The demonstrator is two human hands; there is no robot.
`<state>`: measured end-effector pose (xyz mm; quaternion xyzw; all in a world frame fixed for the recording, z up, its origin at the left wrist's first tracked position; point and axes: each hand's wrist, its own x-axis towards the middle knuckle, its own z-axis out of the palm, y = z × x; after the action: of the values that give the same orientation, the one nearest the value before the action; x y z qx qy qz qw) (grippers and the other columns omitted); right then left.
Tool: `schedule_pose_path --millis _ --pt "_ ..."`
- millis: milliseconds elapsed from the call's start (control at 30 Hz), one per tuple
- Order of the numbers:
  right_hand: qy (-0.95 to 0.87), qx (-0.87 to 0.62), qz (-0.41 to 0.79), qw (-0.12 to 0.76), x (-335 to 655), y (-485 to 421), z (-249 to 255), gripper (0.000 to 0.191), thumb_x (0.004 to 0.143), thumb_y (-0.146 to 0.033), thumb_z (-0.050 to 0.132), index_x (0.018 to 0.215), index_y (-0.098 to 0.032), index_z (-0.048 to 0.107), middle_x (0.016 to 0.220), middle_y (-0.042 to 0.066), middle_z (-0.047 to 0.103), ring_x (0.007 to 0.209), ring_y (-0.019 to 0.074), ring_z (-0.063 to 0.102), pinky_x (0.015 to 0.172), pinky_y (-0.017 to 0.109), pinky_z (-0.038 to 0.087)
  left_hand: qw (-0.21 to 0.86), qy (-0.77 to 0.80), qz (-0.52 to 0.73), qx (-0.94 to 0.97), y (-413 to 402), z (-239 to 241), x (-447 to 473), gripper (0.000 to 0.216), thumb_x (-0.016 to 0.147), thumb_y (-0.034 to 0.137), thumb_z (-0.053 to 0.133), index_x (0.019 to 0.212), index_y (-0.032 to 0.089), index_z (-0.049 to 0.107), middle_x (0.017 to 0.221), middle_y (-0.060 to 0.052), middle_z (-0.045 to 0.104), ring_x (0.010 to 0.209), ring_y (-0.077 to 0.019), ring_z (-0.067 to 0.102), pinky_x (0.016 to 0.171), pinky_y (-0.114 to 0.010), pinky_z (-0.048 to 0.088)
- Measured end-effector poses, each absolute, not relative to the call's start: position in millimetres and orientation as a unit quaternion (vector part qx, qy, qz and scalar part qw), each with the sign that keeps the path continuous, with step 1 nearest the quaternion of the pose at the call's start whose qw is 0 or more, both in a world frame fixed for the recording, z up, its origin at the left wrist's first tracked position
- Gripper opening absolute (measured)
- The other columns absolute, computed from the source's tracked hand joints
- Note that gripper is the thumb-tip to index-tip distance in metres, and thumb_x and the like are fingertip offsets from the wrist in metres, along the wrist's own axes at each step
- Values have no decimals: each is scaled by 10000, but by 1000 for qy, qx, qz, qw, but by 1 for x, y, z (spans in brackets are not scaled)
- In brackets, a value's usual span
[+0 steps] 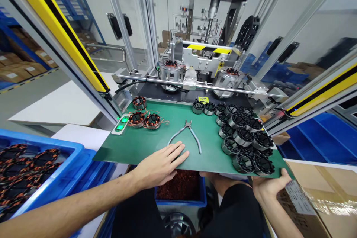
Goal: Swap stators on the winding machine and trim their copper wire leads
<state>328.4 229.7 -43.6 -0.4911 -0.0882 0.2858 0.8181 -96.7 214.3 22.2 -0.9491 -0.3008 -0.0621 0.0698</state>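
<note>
My left hand (164,161) lies palm down with fingers stretched out on the front of the green work surface (134,143). Its fingertips are by one blue handle of the diagonal cutters (188,126), which lie spread with jaws pointing away. At the right front corner, my right hand (272,184) has its thumb up against the surface's edge; its other fingers are hidden beneath. Several bare motor stators (244,135), black and silver, stand stacked just beyond it. Three copper-wound stators (152,121) with loose wire ends sit at the back left.
Behind the surface stands a winding machine with two metal fixtures (171,74), framed by yellow-striped posts. A panel (120,124) glows green at left. A blue bin (75,148) of wound stators stands left, a blue tub (180,202) of copper scraps below, and a cardboard box (326,182) right.
</note>
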Motion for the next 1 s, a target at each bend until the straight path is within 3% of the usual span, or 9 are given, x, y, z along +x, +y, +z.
schedule_pose_path --millis 600,800,1000 --pt "-97 -488 295 816 325 229 -39 605 739 -638 601 1185 -241 696 1304 61 738 1291 326 661 1063 565 606 69 -303 -61 -949 214 22 -97 772 1009 434 713 1642 101 420 1688 -234 494 1592 -385 449 1282 -485 362" --pt "-90 -497 272 819 321 230 -35 570 694 -646 608 1062 -221 706 1254 92 741 1324 340 636 1080 555 602 67 -303 -56 -949 214 22 -97 775 1011 430 708 1647 106 408 1692 -236 489 1587 -381 458 1283 -482 365" --pt "-83 -501 287 812 324 229 -38 569 704 -647 593 1060 -220 712 1264 81 741 1320 331 638 1088 552 594 61 -307 -60 -948 214 23 -97 755 1022 433 687 1651 122 410 1698 -225 485 1611 -364 426 1300 -473 339"
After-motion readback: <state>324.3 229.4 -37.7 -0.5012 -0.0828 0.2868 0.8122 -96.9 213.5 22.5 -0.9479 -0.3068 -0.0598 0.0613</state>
